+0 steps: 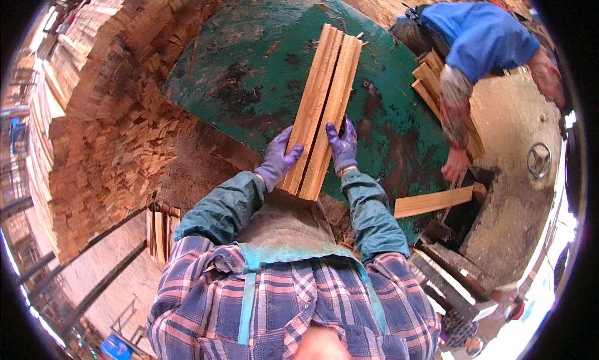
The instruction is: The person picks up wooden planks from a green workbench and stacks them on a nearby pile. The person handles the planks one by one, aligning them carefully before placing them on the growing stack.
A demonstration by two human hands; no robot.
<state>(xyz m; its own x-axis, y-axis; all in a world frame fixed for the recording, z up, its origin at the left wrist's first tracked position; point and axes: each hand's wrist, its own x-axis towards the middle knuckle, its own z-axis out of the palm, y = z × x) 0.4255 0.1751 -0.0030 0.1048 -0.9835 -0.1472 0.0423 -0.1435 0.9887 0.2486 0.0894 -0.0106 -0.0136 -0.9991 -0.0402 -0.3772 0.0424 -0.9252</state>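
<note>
Here, a big pile of cut wood (106,172) stands on the left, while on the right a loose board (433,202) sits near a person in blue (483,38) who is bending over. In the middle, the purple-gloved left hand (279,158) and right hand (342,145) are half curled, holding two long wood stacks (314,98) between them, side by side. The wood is over a green, scuffed table (231,123), and farther right is a tan panel (515,119) with a round wheel (539,159).
</note>
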